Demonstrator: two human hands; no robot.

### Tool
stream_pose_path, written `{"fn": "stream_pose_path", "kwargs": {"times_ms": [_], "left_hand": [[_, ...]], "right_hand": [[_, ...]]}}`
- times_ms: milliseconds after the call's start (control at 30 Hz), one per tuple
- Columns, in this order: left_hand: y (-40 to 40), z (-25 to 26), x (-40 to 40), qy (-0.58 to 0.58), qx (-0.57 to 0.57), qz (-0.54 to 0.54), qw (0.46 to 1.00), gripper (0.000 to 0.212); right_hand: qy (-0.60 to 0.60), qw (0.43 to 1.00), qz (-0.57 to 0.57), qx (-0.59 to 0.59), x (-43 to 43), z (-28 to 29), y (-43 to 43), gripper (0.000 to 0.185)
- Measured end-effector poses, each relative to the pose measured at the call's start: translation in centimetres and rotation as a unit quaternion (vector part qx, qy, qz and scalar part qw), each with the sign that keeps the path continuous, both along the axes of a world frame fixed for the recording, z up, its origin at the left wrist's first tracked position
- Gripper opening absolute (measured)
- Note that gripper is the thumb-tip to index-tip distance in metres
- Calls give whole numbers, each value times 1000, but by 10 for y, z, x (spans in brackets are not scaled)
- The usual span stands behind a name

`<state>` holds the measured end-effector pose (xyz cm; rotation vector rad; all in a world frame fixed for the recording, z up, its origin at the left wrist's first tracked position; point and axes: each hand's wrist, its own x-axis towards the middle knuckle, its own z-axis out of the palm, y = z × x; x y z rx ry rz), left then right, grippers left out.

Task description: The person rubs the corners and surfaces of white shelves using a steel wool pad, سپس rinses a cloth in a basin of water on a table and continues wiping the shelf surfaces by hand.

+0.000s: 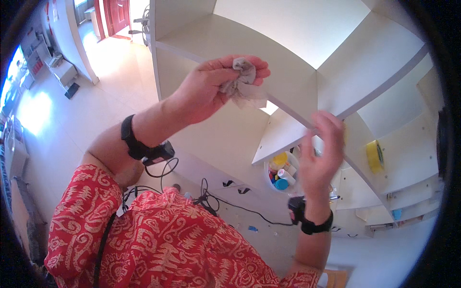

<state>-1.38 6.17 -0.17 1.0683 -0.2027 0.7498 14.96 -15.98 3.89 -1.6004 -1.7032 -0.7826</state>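
My left hand (216, 84) holds a crumpled, soiled tissue or wipe (246, 70) between thumb and fingers, in front of the white shelf unit (266, 46). A thin loose end of it hangs below the palm. Blurred, my right hand (322, 154) is raised at the junction of the shelf boards (291, 111), with thumb and fingers apart. Nothing shows in its grasp; whether it touches the board edge is unclear. Below and left of it, a round white tub (267, 172) holds several small containers, one with a blue lid (281, 184).
A yellow tape roll (375, 156) stands on a shelf at the right. Black cables (248, 208) run between the straps on both wrists. Drawers with dark handles (227, 183) sit under the shelves. A red door (119, 16) is at the far left.
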Motion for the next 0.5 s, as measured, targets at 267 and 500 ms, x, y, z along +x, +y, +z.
{"fn": "stream_pose_path", "kwargs": {"times_ms": [267, 500], "left_hand": [[-66, -31, 59, -29, -150, -117, 981, 53], [-95, -45, 64, 35, 335, 136, 932, 61]], "right_hand": [[43, 995, 79, -42, -13, -30, 56, 39], [9, 984, -123, -129, 125, 22, -6, 17]]}}
